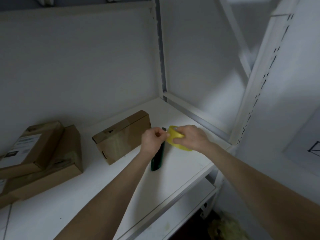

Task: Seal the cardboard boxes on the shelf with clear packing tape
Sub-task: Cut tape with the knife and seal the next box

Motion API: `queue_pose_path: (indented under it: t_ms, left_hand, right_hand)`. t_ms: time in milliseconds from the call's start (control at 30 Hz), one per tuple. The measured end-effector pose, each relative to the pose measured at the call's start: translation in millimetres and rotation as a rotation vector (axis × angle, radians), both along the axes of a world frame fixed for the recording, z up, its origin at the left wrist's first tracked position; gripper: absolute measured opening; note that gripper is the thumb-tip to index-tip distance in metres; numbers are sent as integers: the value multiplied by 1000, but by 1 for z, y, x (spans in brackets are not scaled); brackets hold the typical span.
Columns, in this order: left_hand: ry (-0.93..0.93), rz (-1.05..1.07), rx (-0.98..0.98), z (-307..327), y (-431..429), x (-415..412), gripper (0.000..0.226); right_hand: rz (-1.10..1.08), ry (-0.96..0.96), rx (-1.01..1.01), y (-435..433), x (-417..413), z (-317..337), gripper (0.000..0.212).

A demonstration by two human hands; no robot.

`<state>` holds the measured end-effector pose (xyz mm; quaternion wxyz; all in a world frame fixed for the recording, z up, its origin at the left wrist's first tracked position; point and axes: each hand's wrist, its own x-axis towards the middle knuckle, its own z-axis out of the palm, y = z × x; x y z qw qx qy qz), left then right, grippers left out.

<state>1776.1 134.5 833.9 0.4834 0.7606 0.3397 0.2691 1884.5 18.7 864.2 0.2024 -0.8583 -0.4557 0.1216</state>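
Your forearms (107, 196) reach over the shelf (181, 172); your right hand (192, 137) wraps the tape roll (174, 135), your left hand (152, 141) pinches at its rim, likely hunting the loose end; a green knife (157, 161) lies under that pinch, the nearest box (123, 135) just left; next, peel a strip and carry it left.

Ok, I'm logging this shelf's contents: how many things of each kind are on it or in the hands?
Cardboard boxes: 3 (middle box, labelled box, box under it)
Tape roll: 1
Green cutter: 1
Total: 5
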Motion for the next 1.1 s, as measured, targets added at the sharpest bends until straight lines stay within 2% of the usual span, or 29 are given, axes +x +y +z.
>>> queue_pose_path:
  t_ms: [33, 100, 167, 200, 267, 333, 467, 567, 633, 767, 833, 967, 1000, 1100]
  left_hand:
    - [-30, 5, -65, 4, 2, 0, 18]
    - [-34, 30, -139, 13, 5, -3, 24]
    - [-3, 60, -132, 20, 8, -8, 24]
    - [13, 77, -124, 23, 10, -12, 24]
    - [29, 110, -99, 25, 14, -20, 24]
    - [42, 126, -82, 27, 16, -25, 26]
    - [18, 199, -38, 36, 19, -35, 29]
    - [26, 206, 10, 42, 24, -42, 26]
    - [6, 213, -19, 42, 26, -46, 24]
    - [17, 226, 13, 43, 26, -52, 24]
    - [42, 206, 39, 46, 26, -54, 23]
    - [2, 206, 16, 51, 23, -57, 21]
    - [7, 204, 17, 51, 23, -58, 20]
    - [-1, 210, 13, 50, 22, -61, 22]
  right_hand:
    - [-9, 101, 65, 2, 2, 1, 10]
    - [4, 401, 179, 4, 7, 3, 19]
    - [32, 714, 220, 1, 11, 7, 29]
    - [51, 817, 221, -1, 13, 7, 37]
    - [81, 889, 218, -1, 15, 6, 50]
    - [106, 818, 226, 4, 14, 9, 49]
    - [121, 560, 222, 11, 13, 18, 29]
    - [77, 411, 177, 9, 16, 12, 43]
    - [94, 423, 166, 8, 15, 13, 41]
    - [96, 601, 158, 5, 11, 18, 46]
    - [92, 549, 171, 7, 11, 17, 44]
    - [48, 185, 58, 4, 12, 18, 46]
    - [33, 149, 39, 2, 12, 17, 49]
    - [56, 274, 84, -6, 16, 14, 52]
